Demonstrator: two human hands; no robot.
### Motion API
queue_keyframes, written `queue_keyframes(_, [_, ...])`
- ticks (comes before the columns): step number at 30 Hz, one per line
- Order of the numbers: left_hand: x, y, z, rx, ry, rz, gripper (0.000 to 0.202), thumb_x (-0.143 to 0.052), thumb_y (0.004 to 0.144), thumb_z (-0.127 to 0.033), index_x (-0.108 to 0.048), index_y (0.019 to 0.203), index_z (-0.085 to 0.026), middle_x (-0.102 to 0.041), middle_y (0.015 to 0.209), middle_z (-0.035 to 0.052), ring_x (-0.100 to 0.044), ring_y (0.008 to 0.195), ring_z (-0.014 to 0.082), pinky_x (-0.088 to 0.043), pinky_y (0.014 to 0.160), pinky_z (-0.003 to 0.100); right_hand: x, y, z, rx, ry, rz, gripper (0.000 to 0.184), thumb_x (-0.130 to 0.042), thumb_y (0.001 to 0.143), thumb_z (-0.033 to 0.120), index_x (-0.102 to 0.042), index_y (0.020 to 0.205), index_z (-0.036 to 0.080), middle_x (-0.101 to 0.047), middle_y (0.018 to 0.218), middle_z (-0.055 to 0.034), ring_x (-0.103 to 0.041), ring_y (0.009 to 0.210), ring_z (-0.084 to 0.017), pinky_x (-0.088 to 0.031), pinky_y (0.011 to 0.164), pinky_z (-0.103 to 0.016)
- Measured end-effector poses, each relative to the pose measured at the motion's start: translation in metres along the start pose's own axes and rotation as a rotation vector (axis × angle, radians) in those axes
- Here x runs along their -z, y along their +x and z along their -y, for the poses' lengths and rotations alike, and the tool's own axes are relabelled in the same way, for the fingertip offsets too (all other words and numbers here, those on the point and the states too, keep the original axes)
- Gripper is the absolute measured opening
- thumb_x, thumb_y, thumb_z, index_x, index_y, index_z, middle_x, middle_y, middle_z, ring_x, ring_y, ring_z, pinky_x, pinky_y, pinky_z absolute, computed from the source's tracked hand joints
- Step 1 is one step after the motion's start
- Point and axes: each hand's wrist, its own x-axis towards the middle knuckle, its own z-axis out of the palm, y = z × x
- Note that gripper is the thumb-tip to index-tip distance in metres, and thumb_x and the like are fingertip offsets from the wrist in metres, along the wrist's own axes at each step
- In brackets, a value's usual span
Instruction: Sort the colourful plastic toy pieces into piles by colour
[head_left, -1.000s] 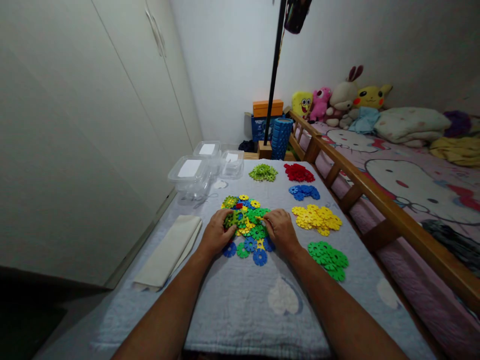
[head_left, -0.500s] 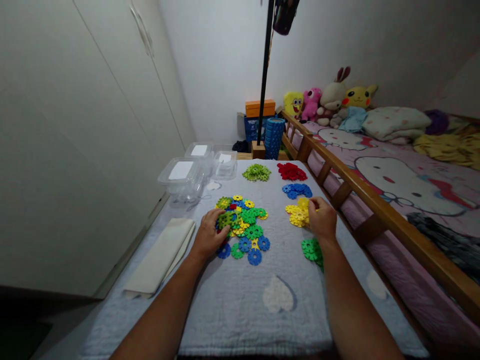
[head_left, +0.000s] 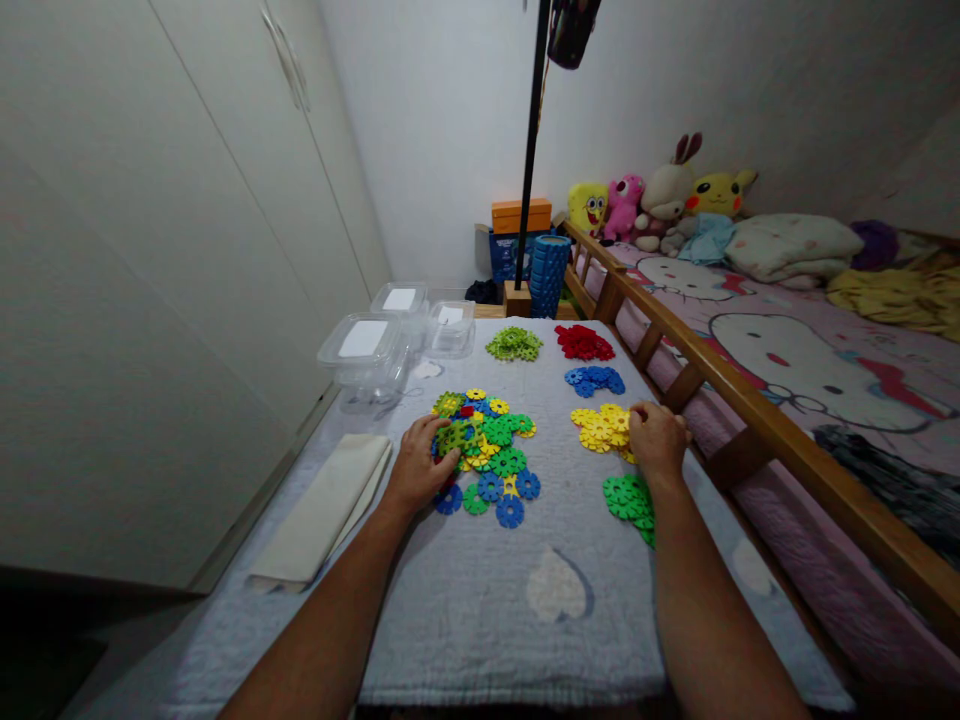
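My left hand (head_left: 421,468) rests at the left side of a mixed pile of snowflake discs (head_left: 504,462). Its thumb and fingers are apart, touching olive-green snowflake discs (head_left: 456,438) in that pile. My right hand (head_left: 660,440) is at the right edge of a pile of yellow snowflake discs (head_left: 600,427), fingers curled together. Whatever is in those fingers, if anything, is hidden. Nearer me lie green snowflake discs (head_left: 627,500), partly behind my right forearm. Beyond the yellow ones are blue discs (head_left: 594,380), red discs (head_left: 585,343) and light-green discs (head_left: 514,344).
Clear plastic boxes (head_left: 364,345) with white labels stand at the table's back left. A folded cream cloth (head_left: 322,510) lies left of my left forearm. Along the right runs the bed's wooden rail (head_left: 697,385). A black pole (head_left: 530,150) rises behind the table.
My right hand has drawn slightly right and down from the yellow pile. The yellow disc that stood up by its fingers now lies flat with the others. My left hand stays in place.
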Motion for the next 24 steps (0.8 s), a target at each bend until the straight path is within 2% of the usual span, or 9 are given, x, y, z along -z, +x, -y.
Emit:
queue_keyframes(5, [0.003,0.0,-0.003,0.008,-0.039,0.002,0.04,-0.064,0.08,-0.032,-0.063,0.118,-0.019,-0.059,0.129,0.0128,-0.056,0.126,0.0289,-0.043,0.113,0.048,0.0,-0.004,0.009,0.036,0.04,-0.131,0.03,-0.048,0.087,0.017,-0.075,0.1,0.016,-0.067,0.104,-0.0163,-0.052,0.098,-0.031,-0.035,0.081,-0.042])
queue_keyframes(8, [0.005,0.001,-0.006,0.012,-0.052,0.022,0.04,-0.062,0.08,-0.031,-0.062,0.118,-0.019,-0.062,0.126,0.0121,-0.058,0.123,0.0279,-0.045,0.111,0.047,-0.004,-0.016,0.033,0.223,0.138,-0.163,0.026,-0.049,0.087,0.016,-0.074,0.096,0.017,-0.068,0.102,-0.0131,-0.052,0.099,-0.029,-0.036,0.086,-0.042])
queue_keyframes(12, [0.005,0.003,-0.008,0.034,-0.076,0.033,0.04,-0.062,0.08,-0.029,-0.062,0.118,-0.018,-0.065,0.122,0.0111,-0.061,0.118,0.0269,-0.047,0.108,0.046,-0.012,-0.047,0.076,0.564,0.315,-0.007,0.024,-0.05,0.088,0.014,-0.072,0.095,0.019,-0.07,0.102,-0.009,-0.053,0.101,-0.026,-0.037,0.092,-0.04])
queue_keyframes(16, [0.005,0.002,-0.008,0.041,-0.098,0.049,0.04,-0.062,0.08,-0.029,-0.062,0.119,-0.019,-0.066,0.122,0.0106,-0.061,0.117,0.0264,-0.048,0.106,0.045,-0.024,-0.083,0.107,0.767,0.371,0.174,0.03,-0.053,0.092,0.018,-0.07,0.116,0.022,-0.068,0.126,-0.007,-0.05,0.114,-0.026,-0.036,0.099,-0.042])
queue_keyframes(20, [0.006,0.002,-0.007,0.051,-0.136,0.04,0.04,-0.062,0.081,-0.031,-0.061,0.119,-0.018,-0.065,0.122,0.0104,-0.061,0.117,0.0256,-0.048,0.106,0.044,-0.037,-0.098,0.118,0.828,0.322,0.279,0.045,-0.053,0.093,0.018,-0.059,0.137,0.022,-0.058,0.145,-0.0073,-0.042,0.128,-0.029,-0.032,0.107,-0.047])
queue_keyframes(24, [0.006,0.004,-0.006,0.075,-0.158,-0.004,0.034,-0.057,0.085,-0.031,-0.062,0.116,-0.019,-0.065,0.122,0.0097,-0.06,0.118,0.0256,-0.046,0.108,0.045,-0.047,-0.095,0.117,0.796,0.344,0.328,0.04,-0.053,0.093,0.018,-0.063,0.132,0.022,-0.063,0.138,-0.0104,-0.048,0.124,-0.031,-0.037,0.105,-0.049])
